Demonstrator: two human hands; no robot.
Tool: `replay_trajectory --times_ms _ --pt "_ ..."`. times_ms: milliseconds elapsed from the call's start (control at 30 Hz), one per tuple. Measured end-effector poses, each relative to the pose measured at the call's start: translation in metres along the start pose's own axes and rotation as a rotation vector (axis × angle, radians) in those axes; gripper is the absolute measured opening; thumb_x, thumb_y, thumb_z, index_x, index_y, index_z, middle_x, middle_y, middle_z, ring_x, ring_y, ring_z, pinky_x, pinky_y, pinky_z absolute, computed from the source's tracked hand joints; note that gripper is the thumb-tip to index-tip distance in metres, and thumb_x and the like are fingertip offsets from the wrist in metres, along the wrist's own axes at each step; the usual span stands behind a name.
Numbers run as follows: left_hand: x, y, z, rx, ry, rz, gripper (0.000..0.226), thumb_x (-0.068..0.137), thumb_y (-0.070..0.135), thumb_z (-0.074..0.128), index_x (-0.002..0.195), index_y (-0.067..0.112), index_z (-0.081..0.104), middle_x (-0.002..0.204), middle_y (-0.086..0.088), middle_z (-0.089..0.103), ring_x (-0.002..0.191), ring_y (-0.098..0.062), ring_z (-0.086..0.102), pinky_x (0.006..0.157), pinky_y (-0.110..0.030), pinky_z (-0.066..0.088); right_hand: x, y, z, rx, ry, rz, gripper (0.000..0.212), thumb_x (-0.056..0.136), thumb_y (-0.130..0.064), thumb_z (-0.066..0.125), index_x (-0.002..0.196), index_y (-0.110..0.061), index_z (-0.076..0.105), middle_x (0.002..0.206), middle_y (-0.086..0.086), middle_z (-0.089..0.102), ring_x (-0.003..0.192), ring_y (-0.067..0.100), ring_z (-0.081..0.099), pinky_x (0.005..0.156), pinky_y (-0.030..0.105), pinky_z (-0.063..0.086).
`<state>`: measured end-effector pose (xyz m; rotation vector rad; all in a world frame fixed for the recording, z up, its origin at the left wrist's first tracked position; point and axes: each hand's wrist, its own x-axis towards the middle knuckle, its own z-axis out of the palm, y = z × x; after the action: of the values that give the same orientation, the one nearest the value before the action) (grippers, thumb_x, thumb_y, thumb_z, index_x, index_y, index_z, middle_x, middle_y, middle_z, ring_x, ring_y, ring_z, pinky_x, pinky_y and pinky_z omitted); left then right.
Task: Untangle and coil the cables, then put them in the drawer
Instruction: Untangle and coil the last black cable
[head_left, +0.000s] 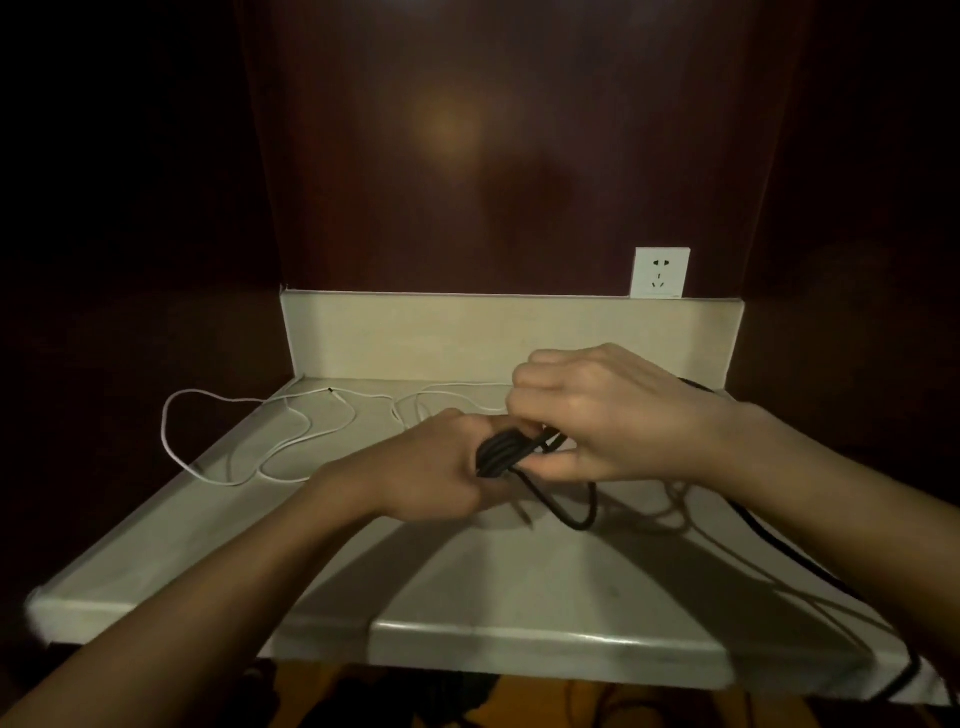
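Grip check: our left hand (441, 467) clamps the black cable (501, 454) coils; right hand (602, 415) pinches the loose strand just right of them, its tail trailing right off the desk (519, 582); white cable (249, 441) lies far-left, untouched.

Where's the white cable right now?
In the head view, the white cable lies loose on the countertop, left of both hands and untouched.

cable (260, 415) on counter (156, 561) left | bundle (506, 452) centre | socket (660, 273) behind right
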<state>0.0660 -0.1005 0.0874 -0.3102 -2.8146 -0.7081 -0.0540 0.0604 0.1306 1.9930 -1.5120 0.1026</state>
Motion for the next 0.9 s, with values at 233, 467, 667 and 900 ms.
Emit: replay_trajectory --times_ms 233,467,667,900 --pt "-0.018 0.003 -0.015 -0.672 -0.034 -0.141 0.032 0.074 0.004 0.051 0.102 0.003 0.066 0.078 -0.015 0.07 0.056 -0.017 0.056 0.05 -0.02 0.043 -0.014 -0.008 -0.001 0.229 0.016 0.266 0.022 0.091 -0.042 0.062 0.09 -0.024 0.05 0.084 -0.014 0.049 0.08 0.006 0.045 0.07 0.025 0.041" --pt "-0.028 -0.012 -0.009 -1.039 0.097 -0.059 0.061 0.066 0.005 0.056 0.125 -0.011 0.054 0.105 -0.032 0.068 0.061 -0.025 0.053 0.051 -0.027 0.036 -0.033 -0.016 0.014 0.692 0.229 0.507 0.027 0.085 0.001 0.057 0.103 -0.017 0.065 0.101 -0.004 0.063 0.098 0.019 0.062 0.082 0.037 0.052" --pt "-0.028 -0.011 -0.007 -1.134 0.281 -0.037 0.06 0.065 0.003 0.051 0.122 0.006 0.066 0.097 -0.024 0.07 0.072 -0.025 0.06 0.05 -0.026 0.04 -0.041 -0.015 0.022 0.952 0.379 0.72 0.028 0.096 0.006 0.052 0.106 -0.015 0.068 0.074 0.0 0.069 0.065 0.02 0.066 0.066 0.031 0.057" --pt "-0.02 0.003 0.002 -1.305 0.373 0.059 0.049 0.057 0.01 0.054 0.102 0.012 0.072 0.085 -0.012 0.073 0.071 -0.021 0.065 0.049 -0.023 0.044 -0.041 -0.013 0.025 1.047 0.51 0.863 0.031 0.094 0.014 0.047 0.102 -0.007 0.069 0.088 0.012 0.071 0.058 0.013 0.052 0.054 0.022 0.04"
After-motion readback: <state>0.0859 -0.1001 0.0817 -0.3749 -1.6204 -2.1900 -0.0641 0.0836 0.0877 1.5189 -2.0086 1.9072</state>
